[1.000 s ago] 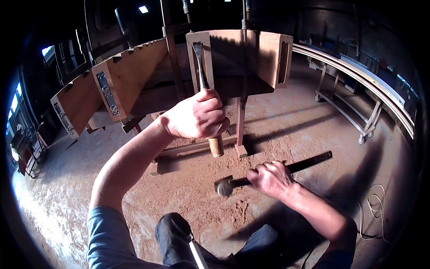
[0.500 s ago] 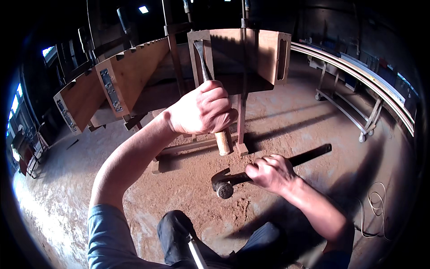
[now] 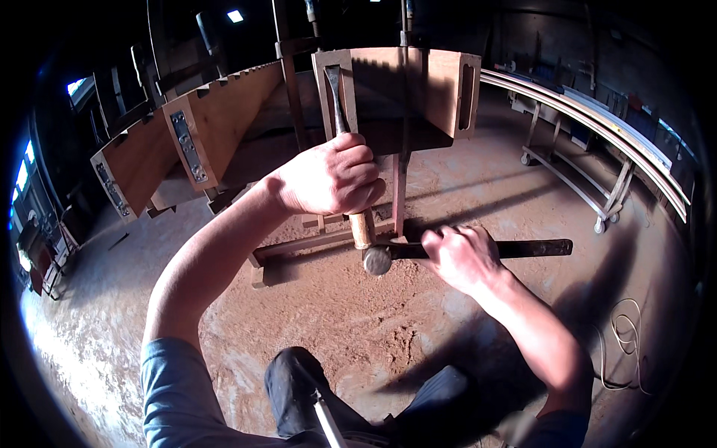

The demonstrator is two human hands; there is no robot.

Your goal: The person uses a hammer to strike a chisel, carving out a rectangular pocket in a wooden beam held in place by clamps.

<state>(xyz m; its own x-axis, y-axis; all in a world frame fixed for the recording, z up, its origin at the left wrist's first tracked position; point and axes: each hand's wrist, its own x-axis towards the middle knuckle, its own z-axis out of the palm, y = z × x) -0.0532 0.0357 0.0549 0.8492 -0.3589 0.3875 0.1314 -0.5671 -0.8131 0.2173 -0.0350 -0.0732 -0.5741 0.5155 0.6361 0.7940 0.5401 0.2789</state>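
Observation:
My left hand (image 3: 332, 178) is closed around a chisel (image 3: 363, 230), its wooden handle end jutting out below the fist. The chisel's steel blade reaches up into a slot in the end of a wooden beam (image 3: 324, 112). In my right hand (image 3: 461, 257) is a claw hammer (image 3: 534, 249), gripped around its dark handle. The hammer head lies right at the butt of the chisel handle; whether they touch I cannot tell. Farther right, another beam end (image 3: 468, 97) shows a long slot. Two beams on the left carry metal plates (image 3: 188, 147) set into their ends.
Upright clamps (image 3: 290, 97) stand among the beams. A wooden trestle foot (image 3: 258, 272) rests on the floor, where wood chips (image 3: 399, 343) lie scattered. At the right is a wheeled cart (image 3: 575, 183) bearing long strips. A pale cord (image 3: 629, 336) lies coiled at lower right.
The hammer has risen from below toward the chisel's butt, its handle now nearly level. My left hand and the chisel's lower end have shifted slightly left.

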